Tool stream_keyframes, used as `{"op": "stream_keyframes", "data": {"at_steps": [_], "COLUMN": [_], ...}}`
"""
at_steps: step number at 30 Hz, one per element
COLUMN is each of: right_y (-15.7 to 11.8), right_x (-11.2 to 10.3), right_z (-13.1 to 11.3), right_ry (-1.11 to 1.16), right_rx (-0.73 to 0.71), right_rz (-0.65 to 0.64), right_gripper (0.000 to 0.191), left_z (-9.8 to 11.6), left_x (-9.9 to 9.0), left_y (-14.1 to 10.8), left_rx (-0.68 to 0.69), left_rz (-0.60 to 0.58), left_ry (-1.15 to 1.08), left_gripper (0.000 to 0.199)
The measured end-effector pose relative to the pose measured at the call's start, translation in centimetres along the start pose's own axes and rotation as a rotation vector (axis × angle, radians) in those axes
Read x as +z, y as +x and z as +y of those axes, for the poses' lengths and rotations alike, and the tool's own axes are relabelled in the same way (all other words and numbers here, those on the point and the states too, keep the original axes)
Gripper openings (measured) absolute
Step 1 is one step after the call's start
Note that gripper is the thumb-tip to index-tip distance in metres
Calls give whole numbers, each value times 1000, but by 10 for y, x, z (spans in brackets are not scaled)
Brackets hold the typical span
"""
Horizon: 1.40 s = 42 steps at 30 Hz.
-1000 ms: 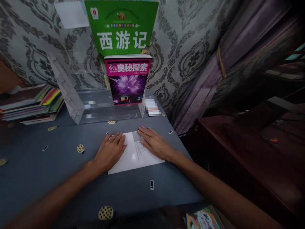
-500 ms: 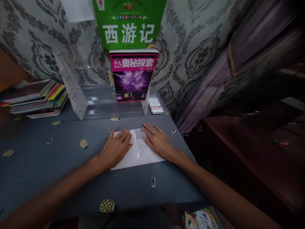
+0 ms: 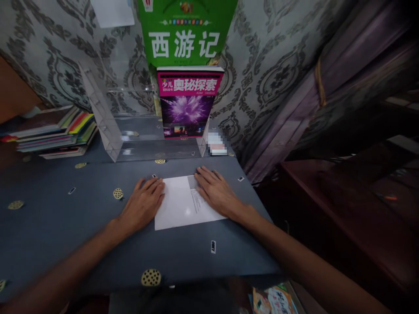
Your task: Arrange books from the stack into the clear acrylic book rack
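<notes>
A white sheet (image 3: 175, 205) with a grey block and small print lies flat on the blue patterned tablecloth (image 3: 108, 261). My right hand (image 3: 216, 192) rests palm down over its right part, fingers stretched out, hiding some of the print. At the sheet's left edge lies my left hand (image 3: 144, 203), palm down with its fingers extended. Neither hand grips anything. Behind them, a purple book (image 3: 186, 111) stands upright in a clear acrylic rack (image 3: 153, 150). A larger green book (image 3: 186, 43) rises behind it.
Several books (image 3: 59, 133) are stacked at the back left. A small blurred box (image 3: 218, 146) sits right of the rack. Beyond the table's right edge is a dark red surface (image 3: 334, 205). A colourful book (image 3: 275, 301) shows low down, below the front edge.
My left hand has slid left, off the middle of the sheet to its left edge, uncovering more white. My right hand stays on the sheet. The view has shifted slightly.
</notes>
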State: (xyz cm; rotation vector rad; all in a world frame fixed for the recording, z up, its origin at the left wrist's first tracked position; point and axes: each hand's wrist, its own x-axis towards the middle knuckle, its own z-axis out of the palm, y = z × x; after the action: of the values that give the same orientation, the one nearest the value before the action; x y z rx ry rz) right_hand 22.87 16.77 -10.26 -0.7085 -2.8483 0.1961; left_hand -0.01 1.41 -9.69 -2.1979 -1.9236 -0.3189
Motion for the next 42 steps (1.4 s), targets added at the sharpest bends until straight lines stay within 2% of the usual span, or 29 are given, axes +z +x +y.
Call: {"op": "stream_keyframes", "data": {"at_steps": [4, 10, 13, 21, 24, 26, 31, 34, 38, 42], "right_y": [13, 40, 38, 0, -4, -4, -6, -9, -12, -12], "right_x": [-3, -5, -2, -9, -10, -10, -9, -12, -12, -11], "right_z": [-29, -75, -81, -80, -70, -54, 11, 43, 56, 53], "right_ry": [-10, -13, 33, 176, 232, 249, 207, 300, 458, 479], "right_rx": [-153, -308, -359, -500, -502, -451, -154, -36, 72, 113], "right_rz": [10, -48, -39, -94, -90, -68, 68, 165, 243, 250], "right_gripper": [40, 34, 33, 32, 32, 32, 35, 37, 41, 41], "left_z": [-12, -31, -31, -25, -23, -23, -27, -28, -11, 25], "left_x": [-3, -9, -8, -9, -8, -7, -4, -7, -13, -11], "left_y": [5, 9, 7, 3, 2, 1, 0, 2, 21, 62], "left_rx": [-48, -86, -100, -100, -71, -50, -4, 27, 88, 216], "left_rz": [-26, -32, -29, -38, -29, -12, 7, 19, -8, -78], "left_ry": [-131, -353, -355, -309, -247, -211, -191, -153, -65, -130], "left_gripper": [42, 45, 44, 44, 46, 44, 41, 37, 33, 33]}}
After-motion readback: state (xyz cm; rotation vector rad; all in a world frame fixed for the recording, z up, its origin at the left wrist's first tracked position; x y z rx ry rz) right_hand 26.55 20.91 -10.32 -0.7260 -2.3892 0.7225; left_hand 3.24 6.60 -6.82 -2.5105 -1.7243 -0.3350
